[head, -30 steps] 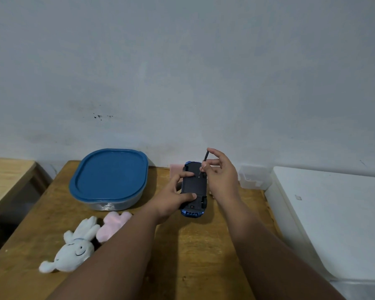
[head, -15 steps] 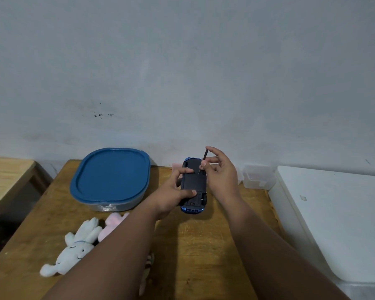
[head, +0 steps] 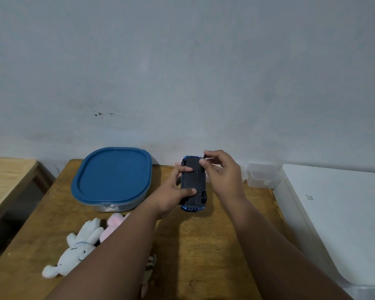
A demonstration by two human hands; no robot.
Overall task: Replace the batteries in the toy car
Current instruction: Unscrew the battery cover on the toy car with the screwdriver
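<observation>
The blue toy car (head: pixel 193 182) lies upside down, its black underside facing up, above the wooden table (head: pixel 204 245). My left hand (head: pixel 173 191) grips it from the left side, thumb and fingers across the underside. My right hand (head: pixel 222 174) pinches a thin dark screwdriver (head: pixel 204 157) between thumb and fingers, its tip pointing down at the far part of the underside. The battery cover and any batteries cannot be made out.
A container with a blue lid (head: pixel 113 178) stands at the back left. A white plush rabbit (head: pixel 76 250) and a pink plush (head: pixel 115 224) lie near the front left. A small clear plastic box (head: pixel 261 175) sits by the wall. A white surface (head: pixel 338 213) borders the table's right.
Both hands and the car have lifted slightly toward the wall. The screwdriver stays pinched in my right hand over the car's underside.
</observation>
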